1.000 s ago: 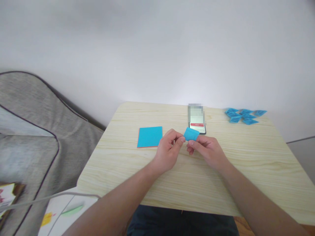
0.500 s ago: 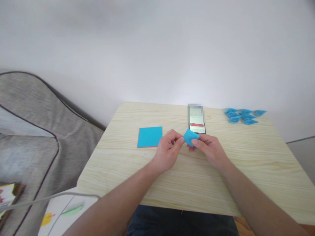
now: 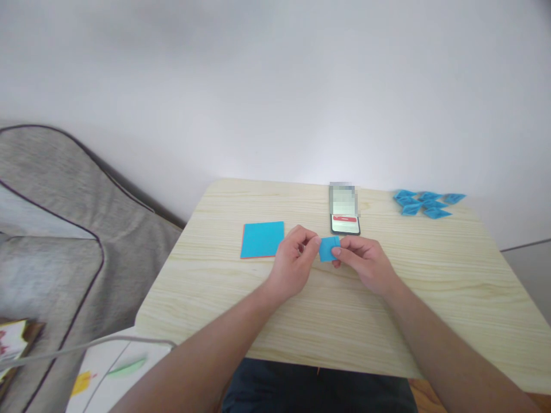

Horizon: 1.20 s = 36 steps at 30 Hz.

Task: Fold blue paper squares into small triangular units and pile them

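The folded blue paper (image 3: pixel 326 249) has turned, now just on the near side of the phone (image 3: pixel 345 225), whose top is pixelated. Left hand (image 3: pixel 293 261) and right hand (image 3: pixel 368 263) pinch its edges, partly hiding them.

Grey sofa (image 3: pixel 47 160) at left; pale cable (image 3: pixel 107 339) across its front.

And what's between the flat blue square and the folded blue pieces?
In the head view: the phone and, lower in frame, the left hand, small blue paper and right hand.
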Tool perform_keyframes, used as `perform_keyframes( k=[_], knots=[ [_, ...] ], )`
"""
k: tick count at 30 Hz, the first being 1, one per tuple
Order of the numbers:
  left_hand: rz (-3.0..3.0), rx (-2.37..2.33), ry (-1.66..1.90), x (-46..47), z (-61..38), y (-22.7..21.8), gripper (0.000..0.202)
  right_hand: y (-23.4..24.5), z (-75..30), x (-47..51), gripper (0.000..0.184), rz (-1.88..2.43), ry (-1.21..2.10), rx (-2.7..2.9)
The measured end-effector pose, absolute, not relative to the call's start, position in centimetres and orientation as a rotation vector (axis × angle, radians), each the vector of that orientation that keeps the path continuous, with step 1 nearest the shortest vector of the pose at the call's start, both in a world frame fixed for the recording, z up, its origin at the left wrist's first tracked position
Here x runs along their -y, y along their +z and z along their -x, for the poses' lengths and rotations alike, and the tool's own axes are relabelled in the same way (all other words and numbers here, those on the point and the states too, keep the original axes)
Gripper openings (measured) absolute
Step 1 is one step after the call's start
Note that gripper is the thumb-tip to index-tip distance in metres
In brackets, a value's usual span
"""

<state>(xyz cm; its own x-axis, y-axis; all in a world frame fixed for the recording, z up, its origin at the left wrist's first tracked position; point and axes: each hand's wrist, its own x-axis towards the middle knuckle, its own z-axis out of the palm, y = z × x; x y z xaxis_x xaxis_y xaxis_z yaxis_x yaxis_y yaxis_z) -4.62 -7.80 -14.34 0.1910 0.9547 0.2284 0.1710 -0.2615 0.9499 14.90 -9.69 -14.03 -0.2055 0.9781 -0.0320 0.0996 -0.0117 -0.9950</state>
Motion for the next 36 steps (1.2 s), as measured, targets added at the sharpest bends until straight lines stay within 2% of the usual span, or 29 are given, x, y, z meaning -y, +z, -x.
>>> perform_keyframes(
  k=[15, 25, 30, 34, 36],
  knots=[
    [-1.724, -0.940, 0.950, 7.9, 4.8, -14.3, 0.031, -13.8, -15.1, 9.4, 0.028, 1.241, 1.139, 1.369],
    [-1.575, -0.992, 1.014, 8.0, 4.6, -14.5, 0.032, -13.7, -15.1, 9.3, 0.029, 1.258, 1.080, 1.349],
    [-1.474, -0.962, 1.031, 7.7, 4.6, -14.6, 0.034, -13.7, -15.5, 9.3, 0.032, 1.327, 1.162, 1.402],
    [-1.397, -0.894, 1.055, 7.8, 4.7, -14.6, 0.023, -14.2, -15.8, 9.1, 0.025, 1.267, 1.316, 1.335],
    [-1.422, -0.872, 1.067, 7.9, 4.7, -14.5, 0.035, -14.5, -15.8, 8.9, 0.024, 1.217, 1.385, 1.256]
  ],
)
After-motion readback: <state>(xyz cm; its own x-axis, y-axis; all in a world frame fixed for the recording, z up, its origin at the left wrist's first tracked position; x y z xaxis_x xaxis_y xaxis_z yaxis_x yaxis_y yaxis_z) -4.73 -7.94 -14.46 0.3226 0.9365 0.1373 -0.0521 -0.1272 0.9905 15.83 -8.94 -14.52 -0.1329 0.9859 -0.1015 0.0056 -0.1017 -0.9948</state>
